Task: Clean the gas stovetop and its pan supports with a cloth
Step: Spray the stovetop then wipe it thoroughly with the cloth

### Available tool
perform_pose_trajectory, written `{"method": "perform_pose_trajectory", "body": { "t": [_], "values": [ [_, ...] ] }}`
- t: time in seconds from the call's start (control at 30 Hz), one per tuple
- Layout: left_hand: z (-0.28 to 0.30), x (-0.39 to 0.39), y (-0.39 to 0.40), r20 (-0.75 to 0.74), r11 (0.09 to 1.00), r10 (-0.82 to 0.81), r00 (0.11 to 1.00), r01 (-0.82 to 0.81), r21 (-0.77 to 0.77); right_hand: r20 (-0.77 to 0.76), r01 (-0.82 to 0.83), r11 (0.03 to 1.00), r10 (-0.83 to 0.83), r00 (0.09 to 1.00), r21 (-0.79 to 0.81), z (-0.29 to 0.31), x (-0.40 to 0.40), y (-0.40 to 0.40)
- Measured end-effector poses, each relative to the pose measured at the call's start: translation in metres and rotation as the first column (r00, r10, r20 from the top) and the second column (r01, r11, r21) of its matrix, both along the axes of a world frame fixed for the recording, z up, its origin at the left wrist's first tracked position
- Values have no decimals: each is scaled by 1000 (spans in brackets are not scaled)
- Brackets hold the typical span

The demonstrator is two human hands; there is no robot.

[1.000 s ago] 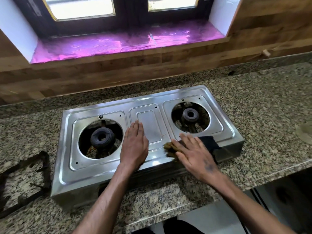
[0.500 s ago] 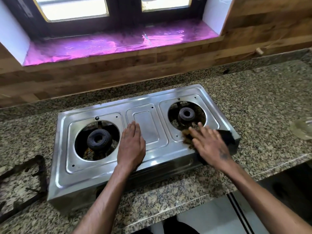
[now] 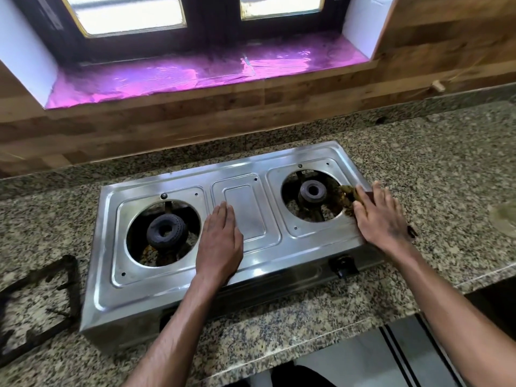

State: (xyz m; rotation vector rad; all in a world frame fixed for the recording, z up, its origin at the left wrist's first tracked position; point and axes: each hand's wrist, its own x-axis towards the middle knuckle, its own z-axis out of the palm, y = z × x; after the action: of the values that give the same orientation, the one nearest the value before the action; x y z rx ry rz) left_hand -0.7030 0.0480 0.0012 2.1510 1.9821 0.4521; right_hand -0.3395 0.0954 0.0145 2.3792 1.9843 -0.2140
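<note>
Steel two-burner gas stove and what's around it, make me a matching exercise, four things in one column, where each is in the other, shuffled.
Things:
1. left hand
2. right hand
3. black square pan support
4. black control knob

Places:
A. on the speckled granite counter, left of the steel stove
B. flat beside the stove's centre panel
C. on the stove's front face
D. pressing the dirty brown cloth by the right burner

Pairs: 1-B, 2-D, 3-A, 4-C

A home kitchen is indicated: a two-burner gas stovetop (image 3: 245, 236) is set on a speckled granite counter (image 3: 435, 169) below a wood-panelled wall (image 3: 195, 121) and window (image 3: 195, 20).
</note>
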Motion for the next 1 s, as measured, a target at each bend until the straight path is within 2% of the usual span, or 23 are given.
{"method": "perform_pose_trajectory", "body": {
  "t": [0.07, 0.23, 0.5, 0.67, 0.83, 0.93, 1.0],
  "values": [
    [0, 1, 0, 0, 1000, 2, 1000, -2, -5, -5, 26, 1000, -26, 1000, 7, 1, -7, 8],
    [0, 1, 1, 7, 1000, 4, 1000, -4, -4, -6, -137, 990, 137, 991, -26, 0, -8, -25],
    [1, 2, -1, 13, 1000, 7, 1000, -7, -1, -56, 2, 999, -3, 998, -33, 4, -9, 39],
    [1, 1, -2, 24, 1000, 9, 1000, -9, 3, -61, -95, 995, 94, 994, -13, -3, -15, -25],
    [0, 2, -1, 18, 1000, 11, 1000, -11, 6, -148, -12, 1000, 13, 989, 7, -3, -37, -71],
    [-2, 0, 0, 33, 1000, 5, 999, -5, -11, -133, -129, 991, 132, 982, 29, -7, -82, -82],
    [-2, 0, 0, 28, 1000, -3, 1000, 3, -11, -178, -234, 971, 237, 955, 42, -8, -115, -95]
  ]
}}
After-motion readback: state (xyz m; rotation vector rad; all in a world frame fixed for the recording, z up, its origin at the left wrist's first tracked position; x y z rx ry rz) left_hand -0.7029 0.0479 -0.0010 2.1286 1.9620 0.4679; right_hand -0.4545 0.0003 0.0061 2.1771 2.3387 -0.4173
